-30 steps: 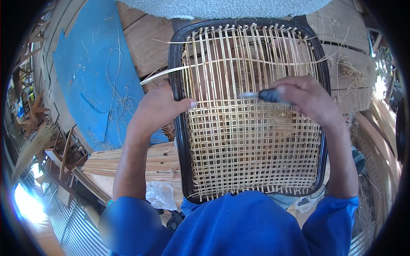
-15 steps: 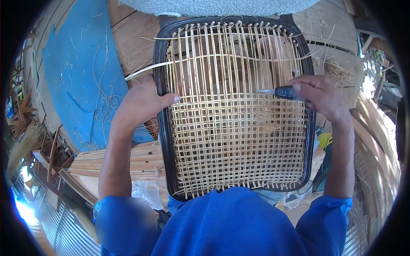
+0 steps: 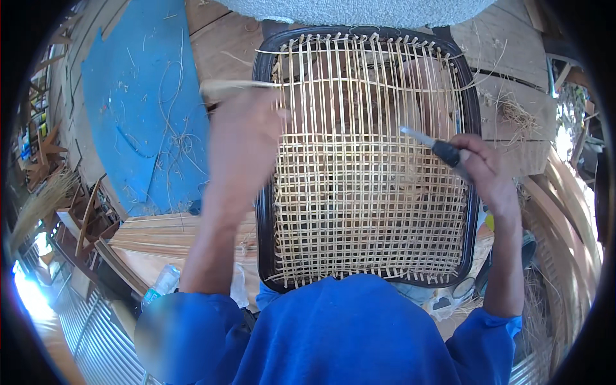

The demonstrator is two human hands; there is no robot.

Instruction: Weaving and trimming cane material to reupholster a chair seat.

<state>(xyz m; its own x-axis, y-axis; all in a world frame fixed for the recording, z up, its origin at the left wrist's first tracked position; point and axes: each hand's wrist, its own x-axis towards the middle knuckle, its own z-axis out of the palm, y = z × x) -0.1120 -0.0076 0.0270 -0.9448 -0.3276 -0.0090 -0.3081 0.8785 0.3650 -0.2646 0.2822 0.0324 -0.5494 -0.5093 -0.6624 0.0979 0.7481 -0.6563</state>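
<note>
A dark, rounded frame (image 3: 475, 122) leans against me, strung with pale cane webbing (image 3: 366, 212). Its lower part is a close square weave; only upright strands span most of the upper part. One loose cane strip (image 3: 359, 81) crosses those strands, its left end sticking out past the frame. My left hand (image 3: 247, 131), smeared by motion, is over the frame's upper left side, just below that end; its fingers cannot be made out. My right hand (image 3: 481, 165) is closed round a dark-handled tool (image 3: 446, 153) with a short metal shaft, tip pointing up and left over the webbing.
At left a blue sheet (image 3: 138, 109) lies on the boards, strewn with thin fibres. Light wooden slats (image 3: 160, 232) and a plastic bottle (image 3: 165, 280) are near my left arm. A fuzzy grey cushion (image 3: 359, 9) is beyond the frame. Cane scraps (image 3: 513, 115) lie at right.
My left hand has left the frame's left edge and moved up and inward, toward the loose strip. My right hand has lowered slightly, tilting the tool's tip upward. The view has shifted a little.
</note>
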